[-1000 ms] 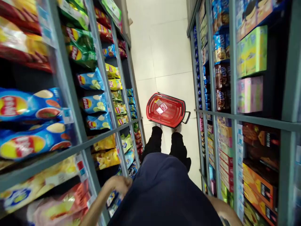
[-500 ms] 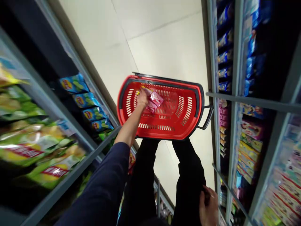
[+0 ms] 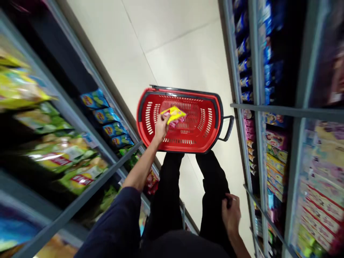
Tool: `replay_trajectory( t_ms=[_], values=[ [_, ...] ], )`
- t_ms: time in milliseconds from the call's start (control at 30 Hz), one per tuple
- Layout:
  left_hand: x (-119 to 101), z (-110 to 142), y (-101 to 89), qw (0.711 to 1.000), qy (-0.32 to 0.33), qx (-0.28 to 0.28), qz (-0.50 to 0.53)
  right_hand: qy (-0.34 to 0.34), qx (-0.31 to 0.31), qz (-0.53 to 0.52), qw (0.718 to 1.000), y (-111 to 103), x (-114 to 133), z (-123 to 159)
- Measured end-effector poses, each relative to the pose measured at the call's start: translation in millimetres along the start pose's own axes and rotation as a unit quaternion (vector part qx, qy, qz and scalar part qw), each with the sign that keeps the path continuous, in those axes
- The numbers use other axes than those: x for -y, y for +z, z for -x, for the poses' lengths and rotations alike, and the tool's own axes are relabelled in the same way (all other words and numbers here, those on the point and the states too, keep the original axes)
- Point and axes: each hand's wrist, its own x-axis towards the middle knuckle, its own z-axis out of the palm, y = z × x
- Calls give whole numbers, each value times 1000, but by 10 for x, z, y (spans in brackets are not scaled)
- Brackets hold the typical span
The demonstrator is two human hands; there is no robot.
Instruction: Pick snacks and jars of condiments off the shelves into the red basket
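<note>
A red shopping basket (image 3: 185, 146) with a black rim and handles is in the middle of the view, in front of my legs. My left hand (image 3: 161, 128) reaches over its left side, fingers pinching the edge of a yellow packet (image 3: 175, 114) with pink on it. Below that packet, a pink packet (image 3: 176, 124) shows in the basket, partly covered. Beside my right knee, my right hand (image 3: 232, 213) has its fingers curled in against the black trousers (image 3: 215, 190). Whether anything is inside those fingers is hidden.
On the left, shelves hold green chip bags (image 3: 77, 179) and small blue chip bags (image 3: 106, 116). Shelves on the right carry blue packets (image 3: 245, 66) and stacked boxes (image 3: 275, 168). A grey shelf bar (image 3: 268, 108) runs there. Pale floor tiles (image 3: 182, 50) lie between.
My left hand has lifted the yellow packet up from the basket's inside, above the pink packet. My right hand has shifted slightly up and left, still curled. The whole view has shifted a little.
</note>
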Motion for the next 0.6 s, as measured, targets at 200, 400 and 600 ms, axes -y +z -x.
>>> replay_trajectory(
  t_ms=[200,400,600],
  values=[
    [-1661,1735,-879,955,272,-104,-51,-14,145,-339,929,-681,709,30],
    [-3207,3083,-1210,823,566,-10,-36,-122,161,-585,785,-2118,1255,927],
    [-4301,3737,-1277,682,720,129,6,-117,-73,-672,727,-2880,518,2388]
  ],
)
